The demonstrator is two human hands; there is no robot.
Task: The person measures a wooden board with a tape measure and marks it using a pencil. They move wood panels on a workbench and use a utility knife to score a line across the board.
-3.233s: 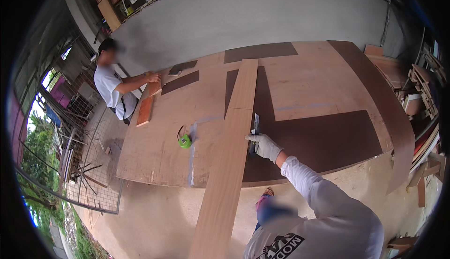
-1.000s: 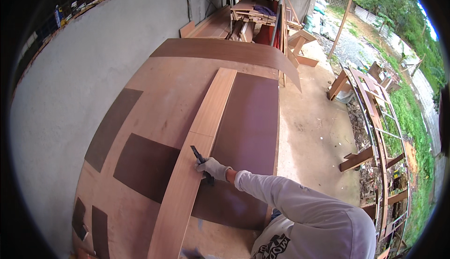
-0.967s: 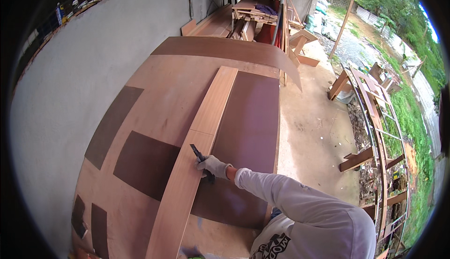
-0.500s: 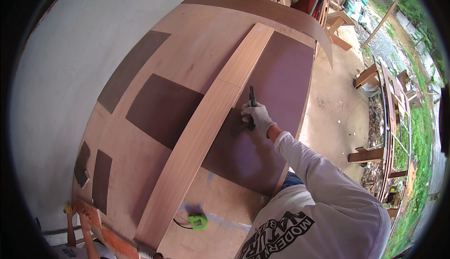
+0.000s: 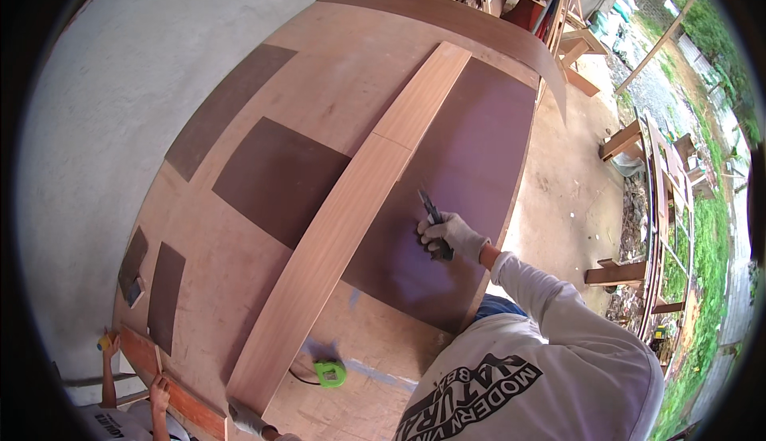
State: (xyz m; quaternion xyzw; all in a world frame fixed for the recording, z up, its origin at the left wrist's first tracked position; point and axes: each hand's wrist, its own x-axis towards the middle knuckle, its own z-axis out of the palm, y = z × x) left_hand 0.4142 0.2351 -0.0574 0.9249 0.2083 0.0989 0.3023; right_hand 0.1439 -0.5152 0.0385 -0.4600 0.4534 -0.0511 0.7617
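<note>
A utility knife (image 5: 432, 210) is held in my gloved right hand (image 5: 453, 236), above a dark brown sheet (image 5: 471, 146), its tip pointing up and left. Across the table runs a long light wood-grain plank (image 5: 331, 214); a thin line crosses it near its far part, and its edge steps slightly there. At the plank's near end, my gloved left hand (image 5: 249, 420) is closed around the end, partly cut off by the lower edge of the picture. Between the plank and my body lies a green tape measure (image 5: 329, 373).
Dark brown pieces (image 5: 279, 178) lie on the broad plywood table (image 5: 215, 281) left of the plank. A long brown strip (image 5: 447, 10) overhangs the far right corner. At lower left, a co-worker's hands (image 5: 159, 393) are by an orange-brown board (image 5: 187, 409). A wooden frame (image 5: 666, 194) stands at right.
My right hand has drawn back toward my body with the knife, which now tilts more to the left. The co-worker's hands have moved apart. My left hand stays at the plank's end.
</note>
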